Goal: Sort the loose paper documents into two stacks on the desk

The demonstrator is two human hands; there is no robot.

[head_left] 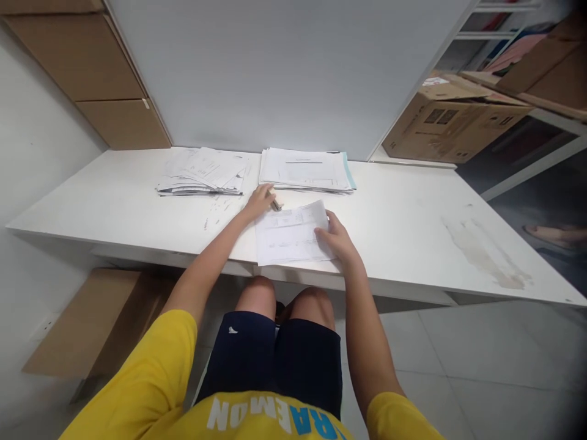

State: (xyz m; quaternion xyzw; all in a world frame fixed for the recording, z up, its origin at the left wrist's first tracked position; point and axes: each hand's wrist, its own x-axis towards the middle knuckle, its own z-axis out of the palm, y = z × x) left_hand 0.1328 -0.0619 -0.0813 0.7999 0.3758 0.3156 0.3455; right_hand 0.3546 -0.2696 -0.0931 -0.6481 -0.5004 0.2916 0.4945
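A small set of printed sheets [288, 235] lies on the white table [394, 220] near its front edge. My left hand [260, 200] is closed round a small dark and metallic tool [275, 205], probably a stapler, at the sheets' top left corner. My right hand [336, 237] rests on the sheets' right edge, fingers curled and pressing them down.
A loose pile of papers [202, 172] and a neater stack of papers [305, 170] lie at the back of the table by a white partition. Cardboard boxes [452, 125] sit on a shelf at right. A flat brown box [87, 321] leans under the table at left.
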